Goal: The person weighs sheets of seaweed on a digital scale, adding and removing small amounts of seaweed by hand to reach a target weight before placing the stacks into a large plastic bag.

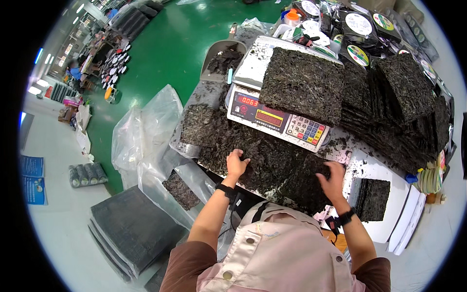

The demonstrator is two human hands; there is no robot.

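Note:
Dark dried seaweed sheets (272,163) lie spread, with rough and crumbled edges, on the table in front of me. My left hand (236,165) rests on their left part, fingers bent and thumb apart. At the right edge of the seaweed is my right hand (333,182), its thumb and fingers apart. I see nothing lifted in either hand. Just beyond stands a white digital scale (236,112) with a lit red display and a keypad. A square stack of seaweed sheets (301,85) sits on its pan, overhanging the keypad side.
Tall seaweed stacks (389,112) stand to the right, round-labelled packages (360,29) behind them. A small seaweed bundle (373,199) lies near my right wrist. A dustpan (209,70) with scraps is beyond the scale. Clear plastic bags (146,129) and a large wrapped stack (136,224) are at left.

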